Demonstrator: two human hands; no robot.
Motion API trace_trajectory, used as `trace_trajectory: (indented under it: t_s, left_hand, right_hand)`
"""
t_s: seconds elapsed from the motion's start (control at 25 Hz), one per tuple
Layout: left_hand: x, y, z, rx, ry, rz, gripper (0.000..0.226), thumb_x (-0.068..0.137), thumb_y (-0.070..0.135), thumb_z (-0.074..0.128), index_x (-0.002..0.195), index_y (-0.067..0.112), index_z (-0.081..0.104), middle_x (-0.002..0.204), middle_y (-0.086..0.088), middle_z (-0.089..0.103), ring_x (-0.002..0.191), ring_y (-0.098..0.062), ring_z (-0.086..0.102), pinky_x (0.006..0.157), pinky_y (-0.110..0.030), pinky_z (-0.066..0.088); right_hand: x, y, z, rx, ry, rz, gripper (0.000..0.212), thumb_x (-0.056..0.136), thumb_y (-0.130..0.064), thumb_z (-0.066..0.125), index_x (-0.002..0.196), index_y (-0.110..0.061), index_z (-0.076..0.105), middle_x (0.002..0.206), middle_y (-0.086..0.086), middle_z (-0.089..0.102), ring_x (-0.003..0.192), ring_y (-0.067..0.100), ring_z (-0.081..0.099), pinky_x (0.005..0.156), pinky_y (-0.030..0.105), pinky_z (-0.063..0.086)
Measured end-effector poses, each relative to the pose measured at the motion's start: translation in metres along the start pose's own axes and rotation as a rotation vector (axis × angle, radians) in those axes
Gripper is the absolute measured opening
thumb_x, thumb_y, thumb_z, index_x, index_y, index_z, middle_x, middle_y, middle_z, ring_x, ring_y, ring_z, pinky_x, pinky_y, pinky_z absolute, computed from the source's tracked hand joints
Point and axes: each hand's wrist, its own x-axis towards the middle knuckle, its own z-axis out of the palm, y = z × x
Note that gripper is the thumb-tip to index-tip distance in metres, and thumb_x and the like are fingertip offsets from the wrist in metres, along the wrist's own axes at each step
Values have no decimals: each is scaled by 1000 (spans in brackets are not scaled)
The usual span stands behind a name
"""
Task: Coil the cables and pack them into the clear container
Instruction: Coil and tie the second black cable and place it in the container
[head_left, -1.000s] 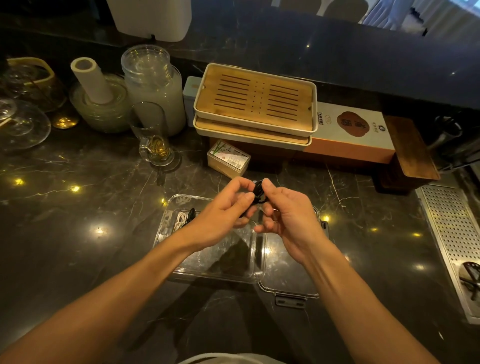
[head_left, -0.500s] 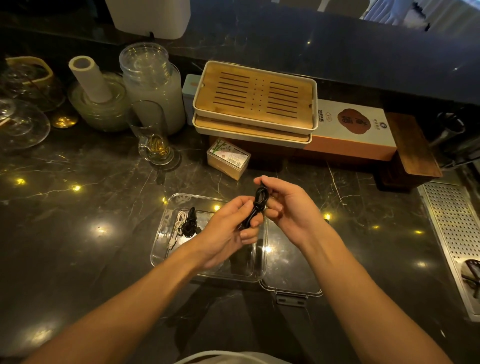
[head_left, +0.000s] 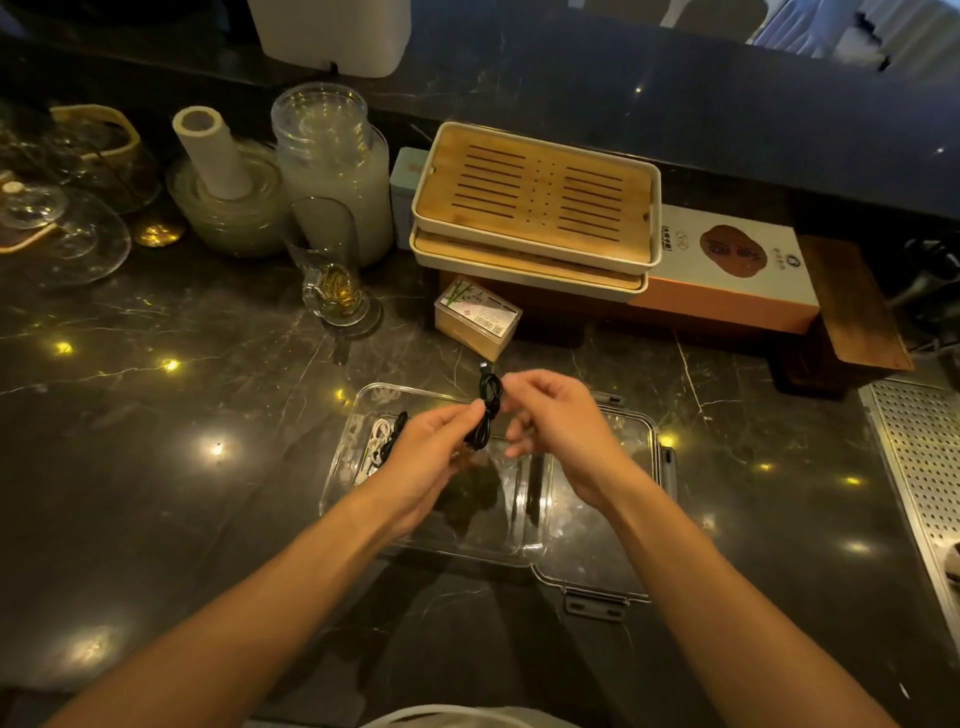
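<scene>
On the dark marble table (head_left: 208, 519), you hold the coiled black cable (head_left: 488, 410) just above the clear container (head_left: 441, 545), left hand (head_left: 436, 457) pinching its middle so the loops stay gathered, right hand (head_left: 556, 421) loosely curled beside it, apparently gripping nothing.

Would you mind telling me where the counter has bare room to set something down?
Bare marble lies left of the clear container, in front of the glassware. The back edge is crowded: stacked tea trays, small box, glass cup.
</scene>
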Motion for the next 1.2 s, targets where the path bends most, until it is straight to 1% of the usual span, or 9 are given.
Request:
trace_trajectory:
  t_s: [0.08,0.2,0.32,0.52,0.72,0.92,1.0,1.12,1.2]
  left_hand:
    - [3,-6,-13,221,107,-7,24,101,30,60,104,16,79,100,-8,78,94,-20,69,85,-36,54]
    - [6,-20,-32,482,200,-22,16,99,27,63,96,22,78,102,-13,77,105,-34,69,95,-47,54]
    - [10,-31,-48,654,265,-32,14,99,24,63,92,18,73,96,-15,76,96,-33,71,89,-46,55]
    - [22,-37,-73,964,253,-48,29,100,27,57,84,14,77,76,-10,75,77,-27,70,76,-47,58]
    - [30,-37,-81,1029,206,-59,26,100,21,56,87,12,76,76,-11,74,78,-27,71,75,-44,58]
    - [32,-39,-83,952,301,-32,25,98,6,55,111,10,76,100,-7,78,89,-17,71,86,-32,57]
    - [32,-39,-85,946,313,-23,23,97,5,56,107,9,76,97,-9,78,87,-19,72,87,-39,59]
    - [26,-33,-85,956,283,26,17,97,9,58,90,16,71,80,-9,76,74,-22,72,75,-42,61]
    - [18,-25,-82,908,285,92,14,98,15,61,97,23,73,77,-1,75,67,-15,72,67,-38,63]
  right_hand:
    - [2,20,8,-79,-35,71,25,103,-20,62,123,-7,63,104,13,69,61,11,64,58,28,61]
    - [10,48,23,-177,-29,137,19,104,-19,61,117,-6,66,95,13,69,60,12,65,62,32,62]
    - [22,70,42,-196,-63,225,18,105,-19,59,112,-6,68,93,12,69,60,12,68,65,33,63]
    - [41,85,65,-76,-41,336,18,105,-14,59,114,1,64,86,11,68,56,13,66,59,29,60]
    - [54,93,71,-71,-8,378,13,105,-13,58,108,-2,65,82,10,68,57,15,65,60,31,60]
    - [62,96,76,-158,50,330,9,104,-12,58,101,-6,64,83,8,65,69,17,66,66,33,62]
    - [62,98,78,-141,59,325,9,104,-12,59,101,-5,64,84,9,65,71,17,66,69,35,63]
    - [59,98,77,-136,89,310,12,103,-16,61,102,-4,63,89,12,67,76,20,68,73,40,65]
    - [51,90,72,-187,88,269,16,103,-19,62,101,-3,60,87,14,68,75,27,68,71,40,63]
